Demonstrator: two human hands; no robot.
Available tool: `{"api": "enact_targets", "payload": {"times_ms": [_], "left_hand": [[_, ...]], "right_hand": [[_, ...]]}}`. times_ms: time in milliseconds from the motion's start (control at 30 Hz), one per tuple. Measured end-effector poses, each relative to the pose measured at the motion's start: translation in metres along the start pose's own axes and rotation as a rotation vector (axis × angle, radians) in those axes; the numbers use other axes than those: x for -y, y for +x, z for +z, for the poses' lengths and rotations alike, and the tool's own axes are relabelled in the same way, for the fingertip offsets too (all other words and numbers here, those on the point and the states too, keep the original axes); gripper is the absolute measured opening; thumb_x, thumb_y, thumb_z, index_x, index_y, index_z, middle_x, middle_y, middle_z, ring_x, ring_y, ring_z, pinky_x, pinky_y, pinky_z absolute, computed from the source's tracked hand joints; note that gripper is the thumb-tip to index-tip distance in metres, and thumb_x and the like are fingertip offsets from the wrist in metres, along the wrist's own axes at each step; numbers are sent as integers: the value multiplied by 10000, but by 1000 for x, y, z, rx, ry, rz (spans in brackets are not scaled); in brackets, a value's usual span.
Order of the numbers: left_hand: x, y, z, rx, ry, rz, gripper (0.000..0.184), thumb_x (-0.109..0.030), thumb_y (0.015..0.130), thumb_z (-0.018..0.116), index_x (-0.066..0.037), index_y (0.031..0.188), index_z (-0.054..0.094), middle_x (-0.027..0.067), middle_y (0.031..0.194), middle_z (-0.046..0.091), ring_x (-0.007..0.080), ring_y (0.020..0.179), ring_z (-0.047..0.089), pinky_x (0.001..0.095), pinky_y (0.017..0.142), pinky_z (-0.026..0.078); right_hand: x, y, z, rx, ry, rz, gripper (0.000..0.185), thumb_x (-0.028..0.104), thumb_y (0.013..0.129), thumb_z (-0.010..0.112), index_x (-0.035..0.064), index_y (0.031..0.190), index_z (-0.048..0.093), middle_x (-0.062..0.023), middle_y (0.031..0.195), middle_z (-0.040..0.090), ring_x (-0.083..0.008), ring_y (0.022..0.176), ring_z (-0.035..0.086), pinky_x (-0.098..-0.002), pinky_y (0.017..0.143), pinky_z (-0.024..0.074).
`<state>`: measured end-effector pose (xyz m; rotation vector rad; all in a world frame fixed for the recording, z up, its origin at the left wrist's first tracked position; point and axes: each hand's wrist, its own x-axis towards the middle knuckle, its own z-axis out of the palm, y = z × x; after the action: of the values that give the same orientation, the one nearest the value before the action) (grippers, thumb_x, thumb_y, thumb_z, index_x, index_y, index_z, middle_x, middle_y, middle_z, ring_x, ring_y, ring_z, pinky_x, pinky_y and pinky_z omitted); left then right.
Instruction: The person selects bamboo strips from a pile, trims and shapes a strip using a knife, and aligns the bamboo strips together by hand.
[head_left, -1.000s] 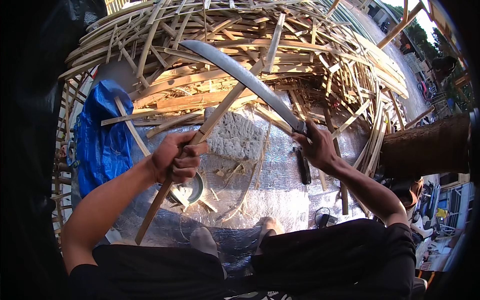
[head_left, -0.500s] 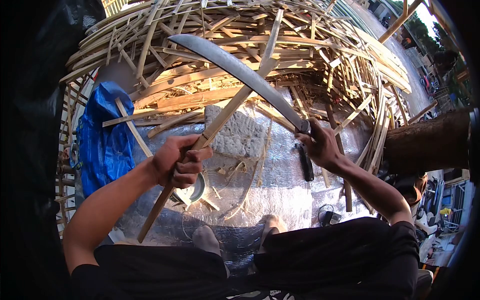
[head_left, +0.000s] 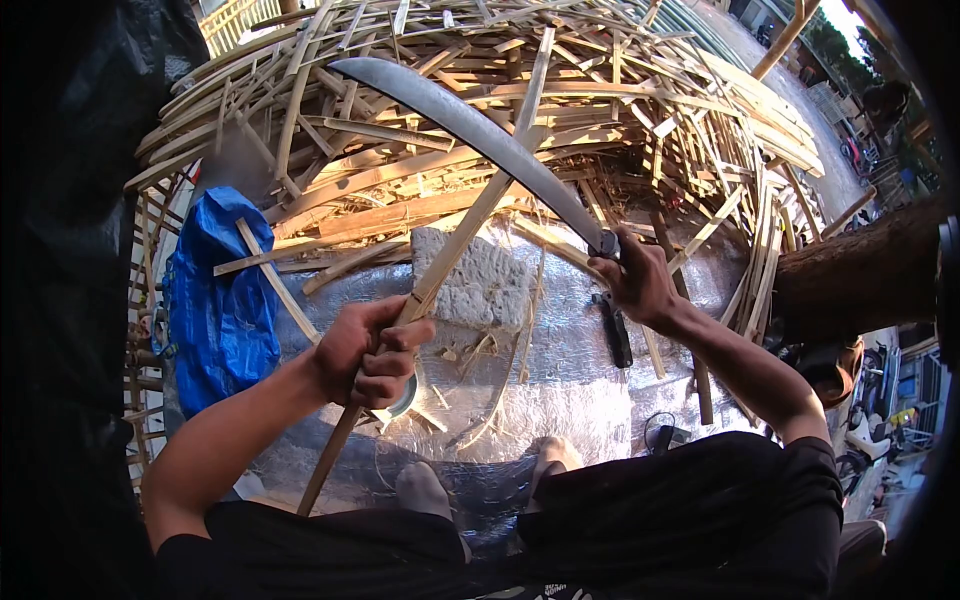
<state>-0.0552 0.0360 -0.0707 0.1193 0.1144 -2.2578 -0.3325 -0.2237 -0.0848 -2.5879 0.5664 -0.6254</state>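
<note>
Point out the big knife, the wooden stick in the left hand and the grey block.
Big knife (head_left: 480, 132): head view, mid-blade.
Wooden stick (head_left: 460, 241): head view, its length above the fist.
Grey block (head_left: 490, 281): head view, rough upper face.

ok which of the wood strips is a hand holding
The long strip in the left hand, crossing the knife in the right hand; the other strips are held by neither.

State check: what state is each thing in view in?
Wooden strip: held slanting
Long knife: unsheathed; contact with strip unclear
Left hand: closed around strip
Right hand: closed on knife
Foil sheet: spread, wrinkled
Rough block: lying on sheet
Blue plastic: crumpled
Wood pile: loosely heaped
</note>
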Motion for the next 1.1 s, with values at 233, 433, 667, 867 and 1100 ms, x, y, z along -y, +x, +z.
{"api": "enact_targets", "payload": {"times_ms": [233, 433, 667, 867, 1100], "left_hand": [[-1, 5, -6, -21, -31, -3, 466, -422, 1058, 165, -138, 705, 276, -40, 473, 106, 74, 331, 102, 266, 289, 110], [4, -2, -11, -107, 22, -30, 481, -443, 1053, 179, -141, 697, 294, -41, 467, 115, 69, 333, 99, 255, 288, 107], [-21, -10, -12, -188, 159, 45, 470, -483, 1045, 226, -172, 701, 307, -66, 472, 157, 61, 341, 82, 239, 281, 121], [-15, 3, -4, -114, 127, -9, 471, -458, 1051, 200, -160, 697, 287, -62, 473, 136, 61, 332, 81, 251, 274, 123], [-9, -4, -6, -111, 83, -82, 471, -408, 1066, 180, -128, 697, 271, -43, 462, 114, 70, 307, 110, 271, 265, 105]], "right_hand": [[-4, 1, 9, -73, -28, -36, 348, 356, 941, 654, 28, 938, 537, -149, 573, 559, -248, 441, 508, -409, 457, 399], [-19, 19, -4, -170, -12, 269, 408, 417, 992, 550, 16, 922, 544, -107, 579, 503, -188, 470, 424, -382, 465, 337], [1, 3, -9, -161, 33, 200, 344, 330, 991, 577, -12, 964, 550, -133, 599, 549, -182, 511, 469, -365, 509, 386], [-3, -2, 1, 0, -75, -22, 403, 394, 917, 677, 19, 962, 535, -171, 640, 608, -261, 480, 539, -409, 482, 411], [-16, 18, -10, -199, 118, 379, 480, 455, 1000, 534, -18, 979, 609, -101, 593, 522, -149, 541, 451, -360, 518, 365]]}}
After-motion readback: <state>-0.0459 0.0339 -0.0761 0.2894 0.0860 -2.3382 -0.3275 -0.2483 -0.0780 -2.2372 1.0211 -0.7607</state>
